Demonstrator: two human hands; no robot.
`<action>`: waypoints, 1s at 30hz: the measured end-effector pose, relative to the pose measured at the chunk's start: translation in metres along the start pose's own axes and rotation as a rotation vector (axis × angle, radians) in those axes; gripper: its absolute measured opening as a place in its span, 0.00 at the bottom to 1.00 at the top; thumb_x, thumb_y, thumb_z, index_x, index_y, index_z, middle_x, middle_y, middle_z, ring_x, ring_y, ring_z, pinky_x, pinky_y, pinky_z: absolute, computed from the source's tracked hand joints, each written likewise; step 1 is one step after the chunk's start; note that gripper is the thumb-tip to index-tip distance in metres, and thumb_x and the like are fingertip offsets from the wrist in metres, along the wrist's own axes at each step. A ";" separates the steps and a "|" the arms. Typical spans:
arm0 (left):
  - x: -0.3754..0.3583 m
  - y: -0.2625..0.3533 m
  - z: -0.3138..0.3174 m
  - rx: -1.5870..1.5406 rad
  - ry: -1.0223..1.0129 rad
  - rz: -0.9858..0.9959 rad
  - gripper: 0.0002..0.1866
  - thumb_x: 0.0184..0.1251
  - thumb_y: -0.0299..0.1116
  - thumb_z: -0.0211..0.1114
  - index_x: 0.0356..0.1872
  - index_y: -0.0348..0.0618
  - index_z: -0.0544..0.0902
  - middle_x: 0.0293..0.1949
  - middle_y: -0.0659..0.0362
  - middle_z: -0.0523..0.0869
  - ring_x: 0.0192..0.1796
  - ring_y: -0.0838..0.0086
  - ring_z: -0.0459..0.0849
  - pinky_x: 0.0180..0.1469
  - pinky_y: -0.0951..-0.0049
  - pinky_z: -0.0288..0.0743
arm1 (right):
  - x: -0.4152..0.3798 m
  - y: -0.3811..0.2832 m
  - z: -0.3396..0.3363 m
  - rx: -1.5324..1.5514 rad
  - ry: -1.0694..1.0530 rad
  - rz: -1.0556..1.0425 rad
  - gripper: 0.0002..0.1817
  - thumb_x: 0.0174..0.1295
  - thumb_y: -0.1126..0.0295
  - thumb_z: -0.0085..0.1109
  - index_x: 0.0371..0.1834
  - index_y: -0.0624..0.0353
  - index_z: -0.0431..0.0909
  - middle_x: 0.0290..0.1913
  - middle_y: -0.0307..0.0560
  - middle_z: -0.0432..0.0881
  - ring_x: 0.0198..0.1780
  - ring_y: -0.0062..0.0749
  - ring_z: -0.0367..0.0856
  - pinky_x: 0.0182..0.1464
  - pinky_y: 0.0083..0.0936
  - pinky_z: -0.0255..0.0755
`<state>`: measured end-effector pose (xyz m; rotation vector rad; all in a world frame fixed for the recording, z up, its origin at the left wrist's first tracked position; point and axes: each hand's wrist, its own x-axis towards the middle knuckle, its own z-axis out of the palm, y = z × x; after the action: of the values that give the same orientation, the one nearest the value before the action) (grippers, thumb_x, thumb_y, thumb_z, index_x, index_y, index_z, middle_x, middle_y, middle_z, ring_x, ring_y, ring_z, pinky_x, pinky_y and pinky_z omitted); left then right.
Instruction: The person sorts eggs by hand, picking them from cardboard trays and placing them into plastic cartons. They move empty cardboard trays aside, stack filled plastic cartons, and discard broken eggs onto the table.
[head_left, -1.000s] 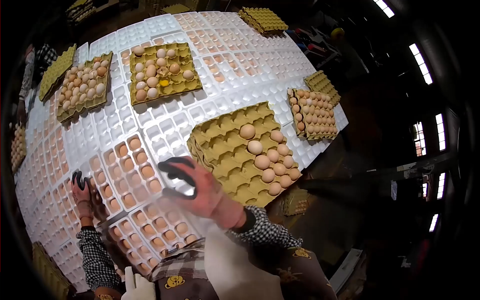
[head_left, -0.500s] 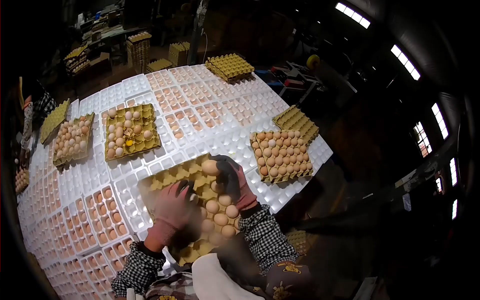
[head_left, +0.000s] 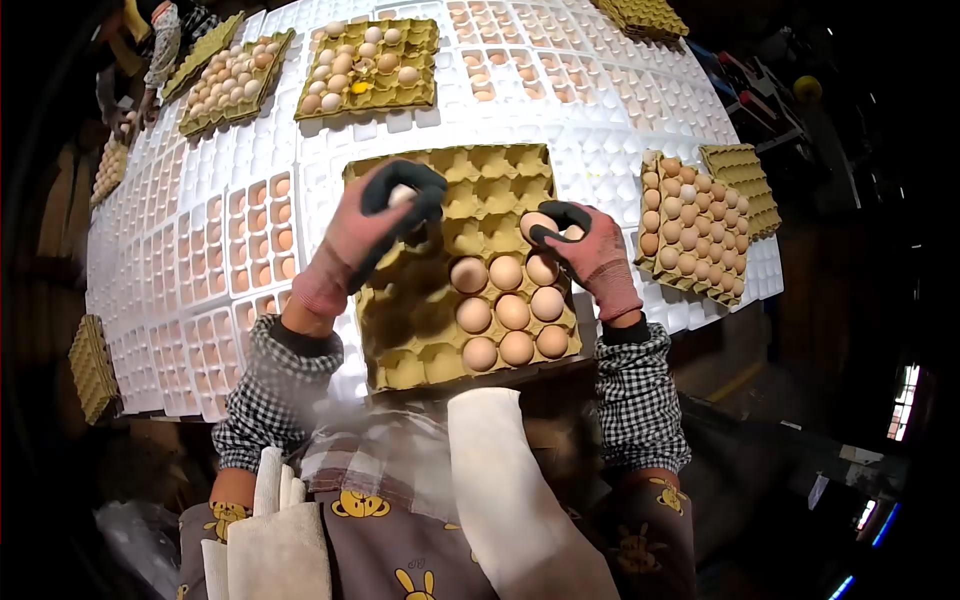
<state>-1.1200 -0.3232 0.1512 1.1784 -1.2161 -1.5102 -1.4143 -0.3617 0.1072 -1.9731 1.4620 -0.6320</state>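
L hand [head_left: 375, 225] & R hand [head_left: 585, 245] each closed round an egg [head_left: 403, 194], above yellow tray [head_left: 420, 330].

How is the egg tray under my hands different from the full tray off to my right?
The near tray holds only a few eggs, bunched at its right side; the right tray is filled nearly throughout. The near tray lies square to the person, the right tray at an angle. Both are yellowish pulp trays on the white crates.
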 end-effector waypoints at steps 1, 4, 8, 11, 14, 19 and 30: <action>-0.004 0.001 0.009 0.496 -0.073 0.070 0.23 0.60 0.40 0.72 0.54 0.41 0.80 0.46 0.58 0.80 0.45 0.73 0.85 0.45 0.72 0.80 | -0.005 0.003 -0.008 0.285 -0.033 0.148 0.22 0.59 0.58 0.70 0.54 0.57 0.83 0.45 0.44 0.86 0.45 0.34 0.84 0.47 0.27 0.78; -0.011 -0.033 0.044 1.434 -0.177 0.159 0.34 0.51 0.49 0.76 0.59 0.47 0.76 0.47 0.53 0.82 0.48 0.58 0.85 0.49 0.62 0.79 | -0.024 0.025 -0.011 0.899 0.031 0.025 0.24 0.71 0.62 0.54 0.67 0.62 0.71 0.56 0.51 0.80 0.44 0.23 0.80 0.43 0.20 0.77; -0.006 -0.026 0.033 0.916 -0.114 0.106 0.29 0.56 0.49 0.72 0.56 0.47 0.76 0.49 0.54 0.83 0.46 0.58 0.86 0.47 0.62 0.80 | -0.039 0.025 -0.025 1.521 -0.298 0.124 0.22 0.69 0.65 0.52 0.65 0.59 0.73 0.64 0.62 0.75 0.41 0.25 0.79 0.36 0.21 0.73; -0.002 -0.005 0.063 1.361 -0.220 0.283 0.19 0.59 0.40 0.68 0.52 0.55 0.81 0.49 0.53 0.81 0.41 0.61 0.86 0.42 0.64 0.81 | -0.040 0.002 -0.041 0.398 -0.093 0.185 0.16 0.63 0.60 0.63 0.48 0.58 0.84 0.52 0.50 0.81 0.47 0.31 0.83 0.44 0.28 0.79; 0.007 0.015 0.097 1.624 -0.471 0.178 0.17 0.55 0.37 0.70 0.48 0.54 0.85 0.56 0.51 0.78 0.43 0.62 0.86 0.41 0.66 0.81 | -0.044 -0.029 -0.010 -0.762 -0.102 0.136 0.22 0.50 0.49 0.73 0.46 0.47 0.86 0.50 0.49 0.78 0.47 0.41 0.84 0.48 0.38 0.79; 0.019 0.004 0.119 1.833 -0.555 0.182 0.17 0.51 0.35 0.70 0.44 0.44 0.86 0.53 0.46 0.80 0.46 0.62 0.85 0.37 0.67 0.80 | -0.049 0.000 -0.016 -0.155 0.039 -0.024 0.20 0.54 0.52 0.73 0.41 0.56 0.87 0.48 0.49 0.82 0.43 0.37 0.84 0.45 0.34 0.79; -0.034 -0.070 -0.042 -0.139 -0.094 0.346 0.22 0.60 0.32 0.74 0.56 0.38 0.83 0.47 0.59 0.88 0.44 0.77 0.84 0.46 0.73 0.80 | -0.061 -0.030 0.043 2.139 -0.764 0.207 0.35 0.65 0.32 0.41 0.63 0.47 0.67 0.53 0.49 0.67 0.39 0.39 0.66 0.40 0.37 0.61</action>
<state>-1.0764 -0.2865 0.0839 0.7679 -1.2803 -1.3737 -1.3817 -0.2892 0.0969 -0.1686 -0.0050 -0.6470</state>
